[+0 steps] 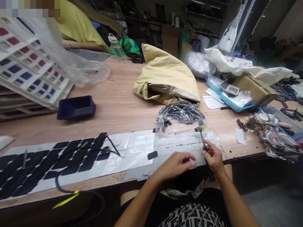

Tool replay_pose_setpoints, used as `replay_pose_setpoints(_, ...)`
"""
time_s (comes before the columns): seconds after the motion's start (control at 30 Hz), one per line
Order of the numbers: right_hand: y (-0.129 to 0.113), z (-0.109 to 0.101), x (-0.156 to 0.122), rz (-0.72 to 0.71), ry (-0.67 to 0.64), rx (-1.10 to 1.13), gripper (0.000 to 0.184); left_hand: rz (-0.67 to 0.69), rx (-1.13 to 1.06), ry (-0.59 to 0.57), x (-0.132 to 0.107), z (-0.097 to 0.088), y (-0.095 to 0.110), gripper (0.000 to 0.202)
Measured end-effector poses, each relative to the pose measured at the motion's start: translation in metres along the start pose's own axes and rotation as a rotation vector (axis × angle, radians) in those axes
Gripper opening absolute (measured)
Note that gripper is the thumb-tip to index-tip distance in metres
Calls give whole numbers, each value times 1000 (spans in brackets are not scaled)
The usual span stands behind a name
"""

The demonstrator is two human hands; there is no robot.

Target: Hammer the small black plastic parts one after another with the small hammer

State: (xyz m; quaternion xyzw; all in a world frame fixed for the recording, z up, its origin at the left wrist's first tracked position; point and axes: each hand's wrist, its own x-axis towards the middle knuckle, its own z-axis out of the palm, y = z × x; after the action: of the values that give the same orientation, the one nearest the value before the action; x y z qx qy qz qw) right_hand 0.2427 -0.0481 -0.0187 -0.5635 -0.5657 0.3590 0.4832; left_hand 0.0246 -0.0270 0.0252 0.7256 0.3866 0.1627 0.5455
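Observation:
My right hand (pixel 213 157) is closed round the handle of a small hammer (pixel 201 138). Its head points away from me, with a yellow-green patch at one end. My left hand (pixel 178 164) hovers by the table's front edge, slightly blurred, fingers apart and nothing visible in them. Beneath both hands lies a worn grey board (pixel 170 149). A rounded black pad (pixel 152 155) rests at its left side. Further left, rows of similar black pads (pixel 71 154) cover a white sheet (pixel 132 146). Beyond the board sits a clear plastic bag of black items (pixel 181 115).
A yellow sack (pixel 168 74) stands behind the bag. Left are a dark purple tray (pixel 76 107) and a tilted white crate (pixel 30 63). Blue baskets (pixel 236 102), a calculator (pixel 230 88) and a cardboard box (pixel 257 88) crowd the right. A person in yellow (pixel 80 25) is across the table.

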Motion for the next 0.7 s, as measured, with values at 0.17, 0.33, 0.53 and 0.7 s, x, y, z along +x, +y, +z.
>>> replay_pose_setpoints(0.17, 3, -1, 1, -1, -10, 12, 48, -219, 319, 564, 83, -42, -11, 34)
replay_pose_setpoints(0.33, 3, -1, 2, -2, -1, 30, 48, -339, 510, 709, 140, -50, -24, 31)
replay_pose_setpoints(0.53, -1, -2, 1, -4, 8, 30, 48, -351, 551, 758, 143, -48, -19, 22)
replay_pose_setpoints(0.7, 0, -2, 0, -11, 9, 42, 47, -253, 534, 672, 87, -52, -22, 20)
